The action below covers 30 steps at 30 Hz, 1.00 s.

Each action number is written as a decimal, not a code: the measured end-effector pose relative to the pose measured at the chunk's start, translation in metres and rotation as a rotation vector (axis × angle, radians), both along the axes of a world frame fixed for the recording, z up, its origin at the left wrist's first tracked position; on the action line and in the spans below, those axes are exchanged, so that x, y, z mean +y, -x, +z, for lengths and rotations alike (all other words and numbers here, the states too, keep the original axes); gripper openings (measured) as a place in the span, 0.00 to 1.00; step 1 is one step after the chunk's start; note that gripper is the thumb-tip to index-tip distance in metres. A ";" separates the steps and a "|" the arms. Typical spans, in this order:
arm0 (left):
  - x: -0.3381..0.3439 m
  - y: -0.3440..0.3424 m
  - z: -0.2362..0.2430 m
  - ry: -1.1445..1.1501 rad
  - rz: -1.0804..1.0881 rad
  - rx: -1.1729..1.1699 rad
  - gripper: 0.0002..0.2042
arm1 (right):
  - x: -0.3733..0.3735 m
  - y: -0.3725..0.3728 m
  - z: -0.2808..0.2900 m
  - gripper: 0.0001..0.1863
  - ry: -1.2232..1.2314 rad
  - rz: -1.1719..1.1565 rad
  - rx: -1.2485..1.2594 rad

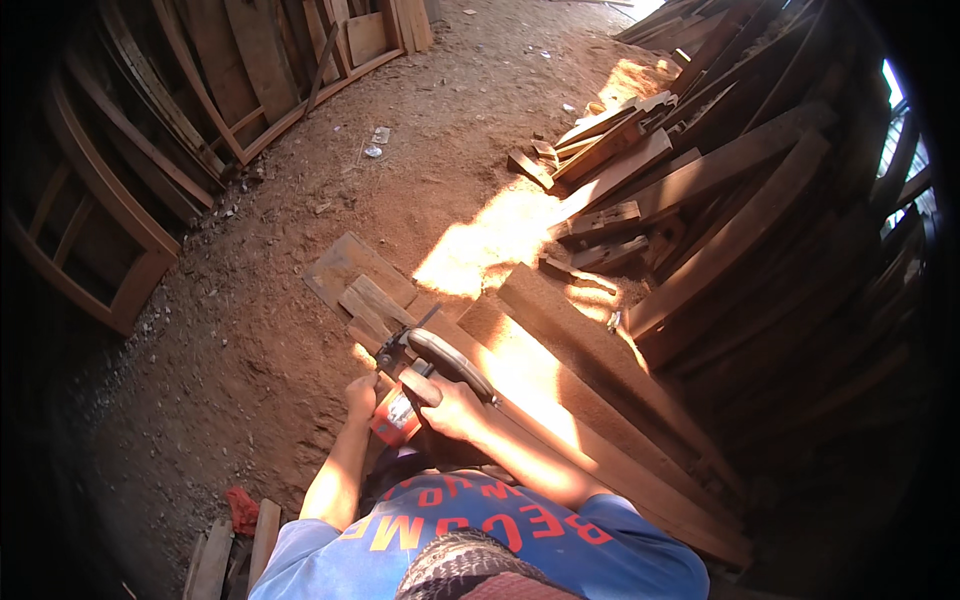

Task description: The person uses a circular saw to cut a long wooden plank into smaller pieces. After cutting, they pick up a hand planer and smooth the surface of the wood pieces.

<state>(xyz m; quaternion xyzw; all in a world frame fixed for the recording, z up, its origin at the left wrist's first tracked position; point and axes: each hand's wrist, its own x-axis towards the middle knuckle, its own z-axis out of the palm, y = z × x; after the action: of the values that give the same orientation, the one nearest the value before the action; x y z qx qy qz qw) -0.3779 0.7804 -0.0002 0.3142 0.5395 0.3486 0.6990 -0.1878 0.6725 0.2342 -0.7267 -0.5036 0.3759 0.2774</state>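
My right hand (455, 408) is wrapped round the handle of a circular saw (397, 420) with a red motor housing and a curved blade guard. Just left of the saw, my left hand (362, 396) is closed beside the saw's front; what its fingers grip is hidden. Under and ahead of the tool lies a short wooden piece (377, 303), on top of a wider board (345, 262). The saw's blade and the spot where it meets the wood cannot be made out.
Thick sawdust-covered beams (600, 370) run from the saw toward the lower right. A heap of leaning timber (720, 190) fills the right side. Wooden frames (140, 280) stand at the left. Offcuts (210, 560) and a red cloth-like scrap (242, 510) lie at the lower left on dirt ground.
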 end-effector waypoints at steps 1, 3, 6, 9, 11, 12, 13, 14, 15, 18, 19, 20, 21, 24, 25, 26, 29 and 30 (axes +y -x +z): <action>0.002 0.001 -0.001 -0.002 0.000 -0.005 0.11 | 0.003 0.001 0.002 0.19 0.009 0.004 0.001; 0.007 0.004 -0.004 -0.040 -0.014 0.029 0.12 | 0.007 0.002 0.004 0.20 0.021 0.008 -0.001; 0.017 0.012 -0.006 -0.101 -0.091 0.111 0.14 | 0.013 0.004 -0.001 0.20 0.020 0.015 -0.002; 0.018 0.008 0.008 -0.164 -0.117 0.197 0.15 | 0.016 0.002 -0.010 0.21 0.011 0.018 0.007; 0.022 0.005 0.024 -0.159 -0.110 0.225 0.15 | 0.019 0.002 -0.011 0.21 0.010 0.015 0.005; 0.024 0.005 0.025 -0.133 -0.101 0.226 0.15 | 0.020 0.003 -0.011 0.22 0.007 0.021 0.012; 0.025 0.005 0.026 -0.106 -0.094 0.228 0.15 | 0.021 0.003 -0.010 0.22 0.004 0.026 0.020; 0.027 0.007 0.012 -0.063 -0.074 0.156 0.14 | 0.021 0.002 -0.010 0.23 0.002 0.029 0.027; 0.033 0.017 -0.012 -0.028 -0.036 0.090 0.14 | 0.026 0.005 -0.011 0.23 -0.022 0.055 0.050; 0.040 0.021 -0.038 0.039 0.003 -0.072 0.13 | 0.026 0.003 -0.015 0.24 -0.062 0.067 0.086; 0.043 0.021 -0.039 0.052 0.013 -0.113 0.13 | 0.027 0.003 -0.016 0.24 -0.066 0.065 0.092; 0.045 0.021 -0.040 0.041 0.006 -0.078 0.12 | 0.028 0.003 -0.017 0.25 -0.070 0.065 0.099; 0.046 0.020 -0.037 0.032 -0.003 -0.042 0.12 | 0.028 0.002 -0.020 0.24 -0.059 0.064 0.102; 0.049 0.019 -0.026 0.041 -0.003 0.025 0.11 | 0.030 0.001 -0.027 0.23 -0.046 0.067 0.127; 0.050 0.020 -0.022 0.051 0.006 0.041 0.11 | 0.031 0.001 -0.028 0.23 -0.056 0.069 0.147; 0.051 0.022 -0.019 0.031 0.015 0.044 0.12 | 0.032 0.001 -0.029 0.23 -0.066 0.071 0.167; 0.059 0.025 -0.013 -0.016 0.036 0.032 0.13 | 0.038 0.003 -0.039 0.21 -0.153 0.073 0.146; 0.068 0.029 -0.012 -0.029 0.045 0.021 0.13 | 0.043 0.005 -0.041 0.21 -0.172 0.074 0.139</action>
<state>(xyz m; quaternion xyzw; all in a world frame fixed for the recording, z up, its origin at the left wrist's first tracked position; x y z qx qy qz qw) -0.4070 0.8480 -0.0122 0.3157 0.5485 0.3689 0.6807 -0.1930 0.7157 0.1936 -0.6531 -0.5402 0.3909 0.3589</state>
